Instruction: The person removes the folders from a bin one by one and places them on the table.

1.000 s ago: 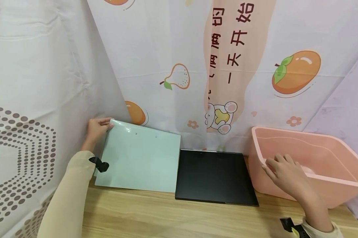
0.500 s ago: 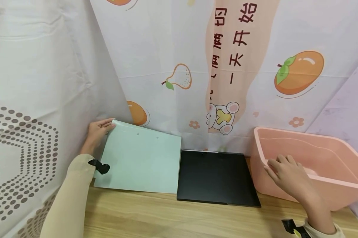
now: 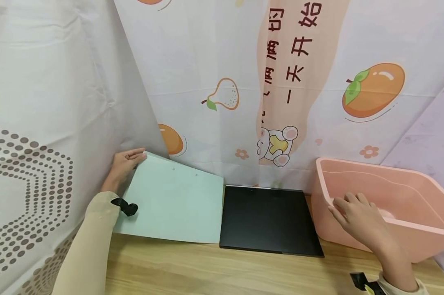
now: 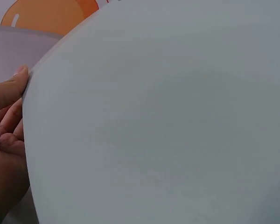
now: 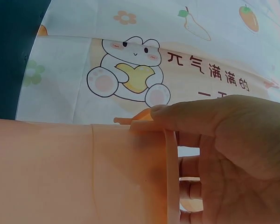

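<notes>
My left hand point(image 3: 123, 167) pinches the upper left corner of a mint-green folder point(image 3: 174, 200), a thin flat sheet with two small rivets near its top edge. In the left wrist view the thumb lies on the near face of the folder point(image 4: 154, 121), with other fingers behind its edge. The folder's left side is raised and slightly bowed. Its right edge adjoins a flat black board point(image 3: 270, 221). At the right, my right hand point(image 3: 358, 217) grips the rim of a pink plastic bin point(image 3: 377, 182). In the right wrist view its thumb and fingers straddle that rim.
Everything stands on a wood-grain table point(image 3: 192, 266). Behind it hangs a white curtain point(image 3: 192, 49) with fruit prints and writing. A grey-white cloth point(image 3: 34, 90) with dots closes off the left side, close to my left arm.
The folder's upper right corner has dropped slightly, and its front edge has shifted a little toward me. My left hand keeps its corner. The right hand stays on the bin's rim.
</notes>
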A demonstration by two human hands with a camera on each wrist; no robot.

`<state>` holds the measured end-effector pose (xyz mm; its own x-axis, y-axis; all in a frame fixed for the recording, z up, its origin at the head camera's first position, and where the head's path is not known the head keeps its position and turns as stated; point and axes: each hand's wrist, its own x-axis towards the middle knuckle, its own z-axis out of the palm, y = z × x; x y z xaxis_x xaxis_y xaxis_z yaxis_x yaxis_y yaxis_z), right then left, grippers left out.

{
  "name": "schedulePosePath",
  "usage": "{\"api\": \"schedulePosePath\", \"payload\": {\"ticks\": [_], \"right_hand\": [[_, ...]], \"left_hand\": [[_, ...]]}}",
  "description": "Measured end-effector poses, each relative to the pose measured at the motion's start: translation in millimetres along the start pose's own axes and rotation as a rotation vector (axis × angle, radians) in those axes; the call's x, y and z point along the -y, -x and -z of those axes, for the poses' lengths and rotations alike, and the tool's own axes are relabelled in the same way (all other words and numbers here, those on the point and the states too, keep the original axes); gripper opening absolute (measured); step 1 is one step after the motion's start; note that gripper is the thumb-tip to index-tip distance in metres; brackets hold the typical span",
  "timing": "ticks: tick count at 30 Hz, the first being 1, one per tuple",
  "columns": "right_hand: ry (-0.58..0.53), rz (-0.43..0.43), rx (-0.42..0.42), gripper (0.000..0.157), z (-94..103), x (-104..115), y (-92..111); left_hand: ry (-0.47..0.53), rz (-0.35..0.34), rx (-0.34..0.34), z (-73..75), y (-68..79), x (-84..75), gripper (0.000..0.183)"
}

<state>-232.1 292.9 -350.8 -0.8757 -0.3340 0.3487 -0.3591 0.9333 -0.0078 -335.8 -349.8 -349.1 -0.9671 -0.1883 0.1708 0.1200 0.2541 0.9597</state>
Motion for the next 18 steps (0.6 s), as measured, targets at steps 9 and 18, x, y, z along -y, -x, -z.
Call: {"api": "schedulePosePath", "payload": {"ticks": [9, 18], "right_hand": [[0.003, 0.01, -0.017, 0.02, -0.4, -1.1, -0.4], [0.006, 0.016, -0.026, 0.019, 0.8, -0.8, 0.2]], "left_hand": [[-0.158, 0.127, 0.094, 11.4, -10.4, 15.5, 0.063], [-0.194, 0.146, 0.157, 13.5, -11.0, 15.3, 0.068]]}}
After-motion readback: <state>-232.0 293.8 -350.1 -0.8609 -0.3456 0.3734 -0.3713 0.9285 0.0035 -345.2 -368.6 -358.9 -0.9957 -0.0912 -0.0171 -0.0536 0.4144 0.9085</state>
